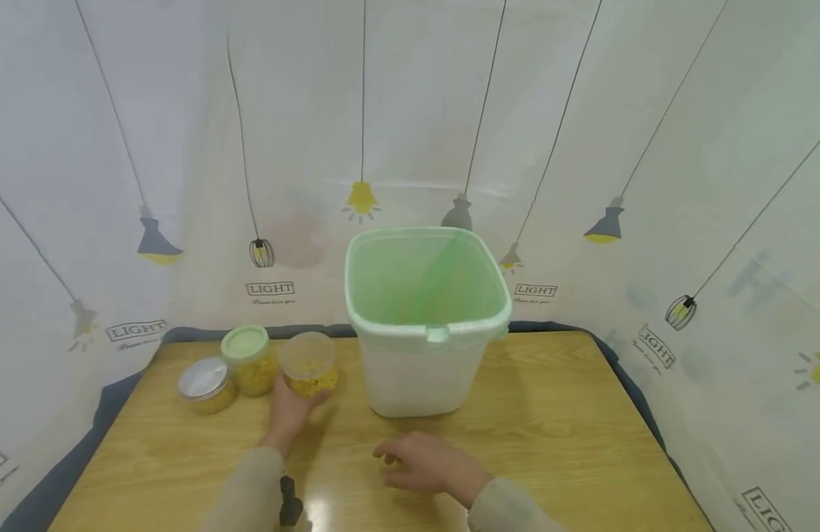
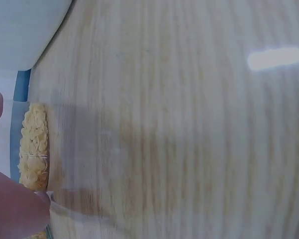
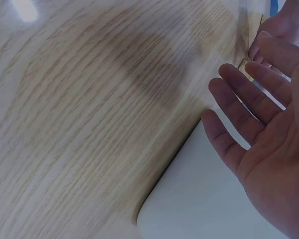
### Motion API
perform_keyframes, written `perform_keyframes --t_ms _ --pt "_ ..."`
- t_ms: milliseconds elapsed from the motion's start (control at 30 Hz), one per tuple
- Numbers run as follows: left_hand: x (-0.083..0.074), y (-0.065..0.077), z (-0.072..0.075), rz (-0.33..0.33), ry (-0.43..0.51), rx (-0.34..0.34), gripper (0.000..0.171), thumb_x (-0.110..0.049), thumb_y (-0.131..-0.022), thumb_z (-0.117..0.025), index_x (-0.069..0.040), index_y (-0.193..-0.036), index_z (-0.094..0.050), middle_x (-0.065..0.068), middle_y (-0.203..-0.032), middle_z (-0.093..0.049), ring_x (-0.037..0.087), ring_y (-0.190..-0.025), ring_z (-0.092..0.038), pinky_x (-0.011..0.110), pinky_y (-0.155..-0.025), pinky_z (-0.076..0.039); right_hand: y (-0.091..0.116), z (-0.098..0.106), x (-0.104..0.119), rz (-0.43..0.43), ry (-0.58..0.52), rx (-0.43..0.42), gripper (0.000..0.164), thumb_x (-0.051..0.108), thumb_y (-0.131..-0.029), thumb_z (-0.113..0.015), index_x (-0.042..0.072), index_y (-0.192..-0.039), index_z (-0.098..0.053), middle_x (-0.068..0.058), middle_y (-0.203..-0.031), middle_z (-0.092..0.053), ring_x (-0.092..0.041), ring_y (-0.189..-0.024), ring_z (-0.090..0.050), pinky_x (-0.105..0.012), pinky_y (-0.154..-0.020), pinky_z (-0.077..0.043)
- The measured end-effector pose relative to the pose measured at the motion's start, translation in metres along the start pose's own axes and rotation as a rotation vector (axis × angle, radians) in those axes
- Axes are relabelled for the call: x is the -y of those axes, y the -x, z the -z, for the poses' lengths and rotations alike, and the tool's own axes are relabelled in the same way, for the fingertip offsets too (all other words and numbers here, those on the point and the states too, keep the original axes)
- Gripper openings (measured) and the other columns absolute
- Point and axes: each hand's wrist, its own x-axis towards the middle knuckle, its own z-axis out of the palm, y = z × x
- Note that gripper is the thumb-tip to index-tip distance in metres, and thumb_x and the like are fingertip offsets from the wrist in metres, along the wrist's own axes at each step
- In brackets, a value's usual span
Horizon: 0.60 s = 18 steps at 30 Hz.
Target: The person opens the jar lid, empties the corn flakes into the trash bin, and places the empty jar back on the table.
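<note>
Left hand on pasta tub, neighbours crowding it

Clock as in head view. Left hand (image 1: 294, 411): grip pinching a clear round plastic tub (image 1: 309, 363) of yellow pasta pieces (image 2: 35, 142), thumb one side, fingers the other. Tub's on the wooden desk (image 1: 549, 436), at 9 o'clock of the tall white plastic bin with pale-green rim (image 1: 423, 380). Right hand (image 1: 419, 462): grip spread, relaxed, nothing held, just off bin's 6 o'clock.

Risks, my guess: fingers sit near the clear jar with pale-green lid (image 1: 247, 366) at tub's 9 o'clock; a leftward swing could bump it into the low clear jar with silver lid (image 1: 207, 384) at 8. Can't tell if tub's capped; if not, tilting spills pasta. One-handed hold on smooth walls could slip. Rightward swing could hit bin.
</note>
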Motion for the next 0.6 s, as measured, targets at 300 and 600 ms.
perform_keyframes --t_ms 300,600 --pt "-0.004 -0.009 -0.006 -0.018 0.054 -0.077 0.111 -0.011 -0.076 -0.083 -0.011 -0.155 -0.004 0.022 -0.156 -0.025 0.04 -0.145 -0.024 0.055 -0.122 -0.018 -0.009 0.003 0.009 -0.006 0.01 0.003 0.039 0.035 -0.092 -0.065 0.02 -0.129 -0.06 0.006 -0.115 -0.071 -0.006 -0.101 -0.066 -0.023 -0.088 -0.054" --pt "0.001 -0.02 -0.015 -0.049 0.039 -0.111 0.109 -0.019 -0.073 -0.086 -0.01 -0.153 -0.013 0.019 -0.152 -0.032 0.038 -0.142 -0.031 0.053 -0.121 -0.023 -0.014 0.003 0.01 -0.044 0.016 0.007 0.041 0.037 -0.09 -0.067 0.024 -0.129 -0.06 0.009 -0.115 -0.071 -0.005 -0.103 -0.065 -0.023 -0.089 -0.054"
